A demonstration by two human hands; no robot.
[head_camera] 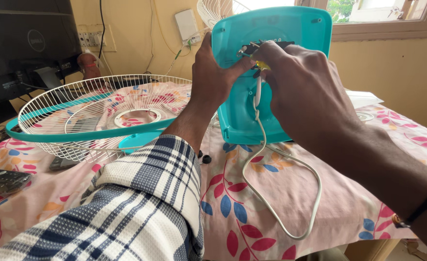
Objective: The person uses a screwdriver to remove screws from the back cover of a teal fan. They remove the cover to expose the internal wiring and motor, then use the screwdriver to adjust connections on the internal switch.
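A teal plastic fan base [291,29] stands tipped up on the table, its underside facing me. My left hand [213,77] grips its left edge and steadies it. My right hand [295,82] is closed on a yellow-handled tool [261,65], pressing it against the dark metal fitting near the top of the underside. A white power cord [281,193] runs down from the base and loops across the floral tablecloth [252,212]. The tool's tip is hidden by my fingers.
A white wire fan guard with a teal rim [78,133] lies at the left. Two small black knobs [203,157] sit beside my left forearm. A monitor [24,43] stands at back left, a remote [0,179] at the left edge, a second grille [216,9] behind the base.
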